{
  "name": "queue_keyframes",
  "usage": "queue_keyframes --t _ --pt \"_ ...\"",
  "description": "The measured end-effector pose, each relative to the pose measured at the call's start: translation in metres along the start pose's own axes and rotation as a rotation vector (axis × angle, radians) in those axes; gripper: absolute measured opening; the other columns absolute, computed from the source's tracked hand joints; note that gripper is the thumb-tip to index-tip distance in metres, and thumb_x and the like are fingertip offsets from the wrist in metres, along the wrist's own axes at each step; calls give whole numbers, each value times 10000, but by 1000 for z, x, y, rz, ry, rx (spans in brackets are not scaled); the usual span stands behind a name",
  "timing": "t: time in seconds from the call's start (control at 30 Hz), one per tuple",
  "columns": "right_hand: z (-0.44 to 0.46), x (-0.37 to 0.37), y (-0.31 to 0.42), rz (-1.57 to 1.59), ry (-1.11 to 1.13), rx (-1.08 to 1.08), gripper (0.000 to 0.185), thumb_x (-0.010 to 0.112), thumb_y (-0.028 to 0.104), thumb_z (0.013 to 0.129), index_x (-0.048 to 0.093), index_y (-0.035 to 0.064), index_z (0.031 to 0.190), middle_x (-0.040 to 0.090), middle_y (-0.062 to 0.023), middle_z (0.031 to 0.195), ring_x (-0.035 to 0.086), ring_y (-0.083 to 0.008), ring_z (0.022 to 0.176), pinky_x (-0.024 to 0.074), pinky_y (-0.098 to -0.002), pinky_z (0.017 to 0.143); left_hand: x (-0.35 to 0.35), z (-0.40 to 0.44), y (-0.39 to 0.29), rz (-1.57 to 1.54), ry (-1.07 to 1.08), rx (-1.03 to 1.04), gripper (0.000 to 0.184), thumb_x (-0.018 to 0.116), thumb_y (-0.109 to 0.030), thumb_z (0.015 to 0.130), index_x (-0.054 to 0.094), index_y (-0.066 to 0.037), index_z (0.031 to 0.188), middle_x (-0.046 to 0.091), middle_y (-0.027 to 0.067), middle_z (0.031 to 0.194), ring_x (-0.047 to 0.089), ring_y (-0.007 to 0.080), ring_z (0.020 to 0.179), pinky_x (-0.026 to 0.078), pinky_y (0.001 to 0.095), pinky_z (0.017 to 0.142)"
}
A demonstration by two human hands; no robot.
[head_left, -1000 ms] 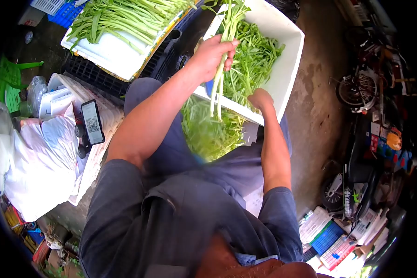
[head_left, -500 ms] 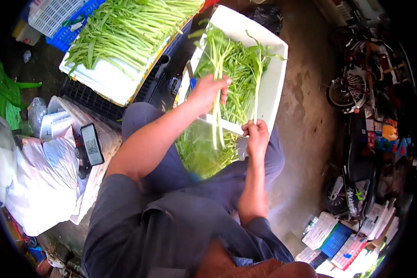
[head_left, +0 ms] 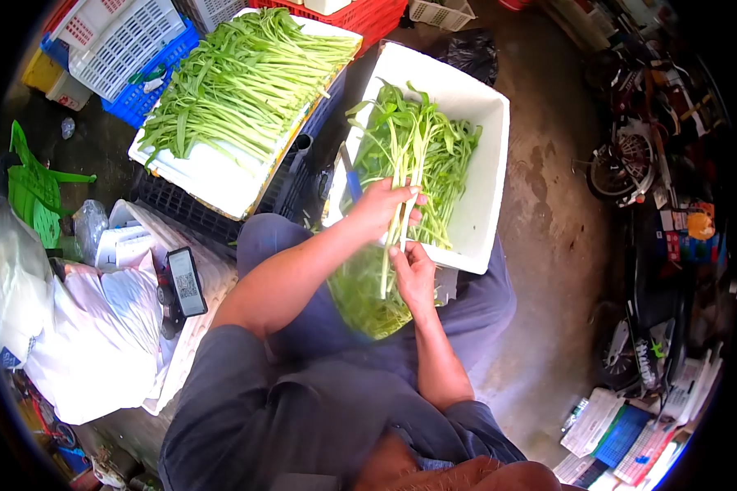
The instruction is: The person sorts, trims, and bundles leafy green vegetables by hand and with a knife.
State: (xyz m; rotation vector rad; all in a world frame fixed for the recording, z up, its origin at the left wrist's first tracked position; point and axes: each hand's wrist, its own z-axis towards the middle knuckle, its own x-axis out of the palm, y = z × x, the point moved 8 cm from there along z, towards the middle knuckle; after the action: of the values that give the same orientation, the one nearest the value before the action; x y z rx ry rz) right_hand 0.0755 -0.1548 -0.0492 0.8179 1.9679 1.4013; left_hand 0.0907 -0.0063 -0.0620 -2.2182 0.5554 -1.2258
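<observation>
My left hand [head_left: 389,209] is closed around a few long water spinach stalks [head_left: 403,164], leaves pointing away from me. Just below it, my right hand [head_left: 415,274] pinches the lower part of the same bunch between thumb and fingers. Beneath the bunch stands a white foam box [head_left: 485,188], holding more loose water spinach [head_left: 454,155]. Between my legs more greens [head_left: 368,307] lie low, partly hidden by my hands and the stalks. A blue-handled tool [head_left: 353,185] leans at the box's left edge; its kind is unclear.
To the left, a pile of water spinach [head_left: 246,90] lies on a white foam lid [head_left: 209,184] above a black crate [head_left: 180,204]. A phone [head_left: 187,281] rests near white bags [head_left: 98,344]. Blue [head_left: 151,86] and red crates [head_left: 377,24] stand behind; motorbikes [head_left: 630,172] are at right.
My right hand has moved left from the box's near corner, bringing its stalk to the bunch in my left hand. The camera view has shifted, so the surroundings appear lower.
</observation>
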Motion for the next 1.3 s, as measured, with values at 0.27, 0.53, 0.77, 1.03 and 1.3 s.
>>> queue_keyframes --t 0.27,0.53,0.77,1.03,1.3 --pt "33 -51 16 100 -139 -72 161 627 132 984 652 -19 1033 647 -7 877 555 -71 755 451 -223 688 11 -1 5 -8 118 -33 252 635 -200 991 616 -7 1151 661 78 903 572 126 589 478 259 521" --pt "76 -54 37 369 -105 -96 215 612 113 981 658 -29 1136 667 -23 905 584 -92 790 482 -241 745 27 -16 1 -163 329 -96 321 541 -265 1040 625 -35 1247 586 18 784 524 127 568 415 295 517" --pt "94 -31 60 524 -51 -88 190 602 113 984 665 -11 1113 697 -36 934 596 -91 781 498 -245 759 31 -19 0 -144 448 -119 310 471 -280 1067 645 -61 1201 518 -19 667 472 117 501 373 284 485" --pt "92 -22 71 729 147 -123 149 590 109 991 657 4 1072 690 -31 926 603 -111 851 481 -276 845 38 -24 -2 -211 558 -124 284 480 -278 1061 653 -67 1136 515 -25 633 475 124 484 377 290 479" --pt "92 -23 67 766 311 -145 126 588 116 995 640 16 1052 682 -42 910 591 -120 833 466 -294 841 42 -27 2 -205 583 -132 293 486 -305 1060 641 -62 1113 525 -11 632 483 133 474 386 293 478"
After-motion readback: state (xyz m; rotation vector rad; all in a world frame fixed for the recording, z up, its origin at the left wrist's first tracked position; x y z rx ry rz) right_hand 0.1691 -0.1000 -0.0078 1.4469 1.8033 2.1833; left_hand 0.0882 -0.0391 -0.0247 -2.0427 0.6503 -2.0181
